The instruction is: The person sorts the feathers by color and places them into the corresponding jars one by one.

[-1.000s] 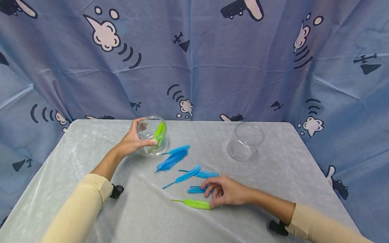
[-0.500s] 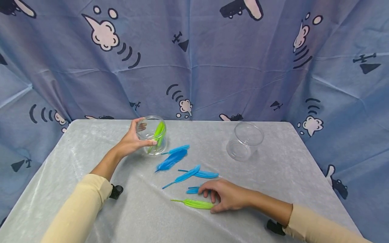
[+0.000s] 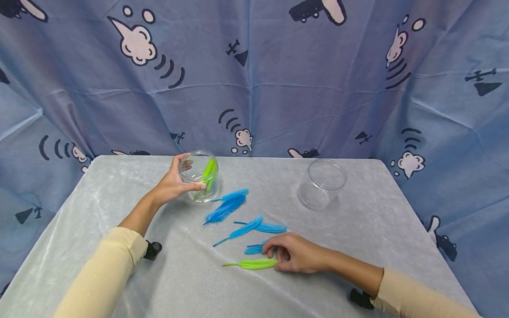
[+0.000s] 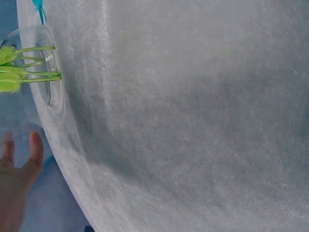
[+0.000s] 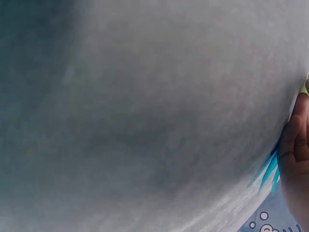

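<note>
My left hand [image 3: 171,183] grips a clear jar [image 3: 199,195] at the table's back left, thumb on the near side and fingers round the far side. Several green feathers [image 4: 10,79] stand in it, quills down, as the left wrist view shows. My right hand [image 3: 300,254] pinches the tip of a loose green feather [image 3: 256,263] between thumb and fingers, low over the cloth. Just behind those fingers lie blue feathers [image 3: 253,250], partly covered by the hand. In the right wrist view only a sliver of green shows at the fingertips.
More blue feathers lie between the hands: a fluffy one [image 3: 226,209], a thin one [image 3: 234,194] and a crossed pair [image 3: 242,230]. A second clear jar [image 3: 314,198] stands at the back right. Grey cloth covers the table [image 3: 179,282]; a blue patterned curtain [image 3: 270,115] hangs behind.
The right thumb and fingers have closed on the green feather's tip, and the feather has turned and shifted slightly away from me. The left hand and jar have stayed put.
</note>
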{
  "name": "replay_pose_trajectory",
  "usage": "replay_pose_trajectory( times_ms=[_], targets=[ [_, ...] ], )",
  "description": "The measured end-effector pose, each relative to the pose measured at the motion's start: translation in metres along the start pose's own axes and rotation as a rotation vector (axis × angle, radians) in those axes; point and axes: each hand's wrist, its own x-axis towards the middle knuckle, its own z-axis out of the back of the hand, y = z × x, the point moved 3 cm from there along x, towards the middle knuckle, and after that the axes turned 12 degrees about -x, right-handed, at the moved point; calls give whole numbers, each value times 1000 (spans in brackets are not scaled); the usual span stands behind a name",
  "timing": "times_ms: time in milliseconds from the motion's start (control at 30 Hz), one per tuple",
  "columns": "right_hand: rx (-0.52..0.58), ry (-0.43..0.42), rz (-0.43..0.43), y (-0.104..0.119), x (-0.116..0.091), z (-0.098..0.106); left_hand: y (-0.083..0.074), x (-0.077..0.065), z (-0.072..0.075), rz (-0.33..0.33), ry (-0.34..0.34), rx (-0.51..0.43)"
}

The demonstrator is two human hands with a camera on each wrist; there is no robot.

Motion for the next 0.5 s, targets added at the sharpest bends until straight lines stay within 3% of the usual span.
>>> replay_pose_trajectory(
  times_ms=[500],
  targets=[
    [9, -102, -21, -4, 1, -3, 0, 0, 0, 3, -1, 2]
  ],
)
